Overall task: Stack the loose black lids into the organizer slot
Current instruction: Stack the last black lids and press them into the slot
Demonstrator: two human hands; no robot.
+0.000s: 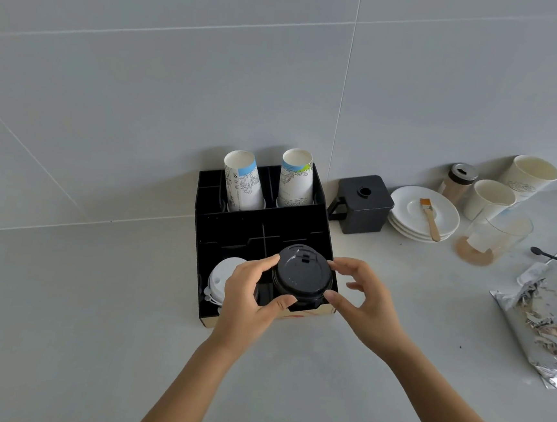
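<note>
A stack of black lids [302,273] sits in the front right slot of the black organizer [231,230] on the counter. My left hand [249,292] grips the stack's left side with thumb and fingers. From the right, my right hand [363,299] touches the stack's rim with thumb and fingertips. White lids [218,281] lie in the front left slot, partly hidden by my left hand. How deep the black stack goes in the slot is hidden.
Two stacks of paper cups [242,180] stand in the organizer's back slots. To the right are a black square box [362,203], white saucers [409,205] with a brush, paper cups [529,175], a shaker jar [460,179], a glass [497,233] and a foil bag [550,318].
</note>
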